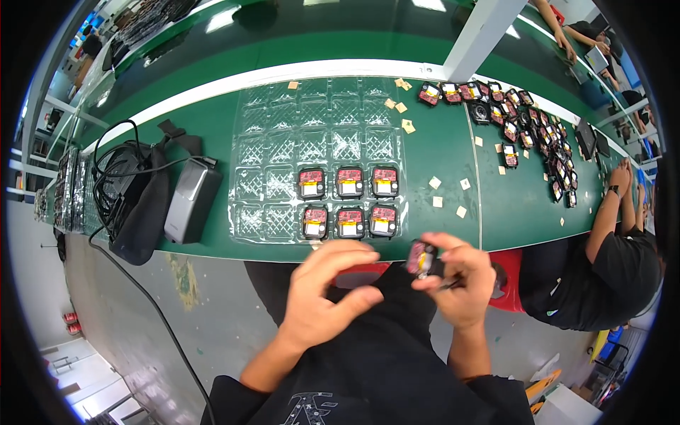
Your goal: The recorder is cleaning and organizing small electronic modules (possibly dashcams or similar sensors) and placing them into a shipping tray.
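In my right hand (464,283) is a small black square-cornered device (421,259) with a red, yellow and white face, pinched between thumb and fingers just off the table's near edge. Something dark shows under the curled fingers of that hand; I cannot make out what it is. My left hand (317,301) is open and empty to the left of the device, thumb and fingers apart. Beyond both hands, a clear plastic tray (253,150) with moulded pockets lies on the table. Several matching devices (350,183) sit in two rows in its near right pockets.
More devices (544,138) lie heaped along the far right of the green table (443,152). Small beige paper squares (434,183) are scattered between. At left are a silver-grey box (191,200) and black cables (106,166). A person in black (616,265) sits at right.
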Demonstrator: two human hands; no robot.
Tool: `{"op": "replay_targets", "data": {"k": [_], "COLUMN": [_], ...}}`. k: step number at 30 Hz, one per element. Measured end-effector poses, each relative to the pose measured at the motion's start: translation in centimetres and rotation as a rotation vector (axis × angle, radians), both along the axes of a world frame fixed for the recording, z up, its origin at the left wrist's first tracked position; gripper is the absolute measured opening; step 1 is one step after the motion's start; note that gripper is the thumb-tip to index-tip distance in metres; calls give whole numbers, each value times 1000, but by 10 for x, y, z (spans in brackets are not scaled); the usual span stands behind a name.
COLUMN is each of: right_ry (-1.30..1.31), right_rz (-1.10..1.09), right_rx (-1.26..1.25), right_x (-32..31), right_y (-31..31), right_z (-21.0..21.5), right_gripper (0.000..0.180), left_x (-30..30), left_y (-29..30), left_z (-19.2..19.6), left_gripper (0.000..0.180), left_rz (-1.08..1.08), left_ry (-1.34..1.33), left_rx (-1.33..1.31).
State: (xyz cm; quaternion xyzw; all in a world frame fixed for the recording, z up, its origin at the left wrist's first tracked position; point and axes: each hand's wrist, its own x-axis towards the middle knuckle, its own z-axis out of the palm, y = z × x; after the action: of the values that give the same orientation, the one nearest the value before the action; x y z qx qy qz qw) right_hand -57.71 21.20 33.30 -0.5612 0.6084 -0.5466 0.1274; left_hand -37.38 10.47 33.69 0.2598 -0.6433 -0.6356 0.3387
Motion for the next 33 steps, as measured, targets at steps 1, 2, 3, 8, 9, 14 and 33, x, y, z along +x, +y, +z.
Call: {"op": "replay_targets", "data": {"k": [1,2,3,8,9,14,33], "right_ry": [-17,-6,-75,-9,-11,-26,311], "right_rz": [73,111,145,259,259,470,-44], "right_rx": [8,-9,-14,-94,-93,50,35], "right_x": [6,12,17,16,13,5,28], "right_y": [-3,-7,-7,-15,-14,-12,-17], "right_z": [5,9,7,13,13,20,5], "right_gripper": [55,56,55,51,51,47,32], "left_x": [-4,-7,-10,-10,-7,3,-10], "left_y": [6,10,13,7,3,0,10], "left_z": [1,-2,-7,-13,-14,-18,-16], "left_gripper": [51,60,69,75,75,77,64], "left_rz": [-130,-177,-229,-209,-208,-445,-65], "left_ry": [187,248,312,485,484,190,499], "left_rx": [336,385,435,633,634,674,821]}}
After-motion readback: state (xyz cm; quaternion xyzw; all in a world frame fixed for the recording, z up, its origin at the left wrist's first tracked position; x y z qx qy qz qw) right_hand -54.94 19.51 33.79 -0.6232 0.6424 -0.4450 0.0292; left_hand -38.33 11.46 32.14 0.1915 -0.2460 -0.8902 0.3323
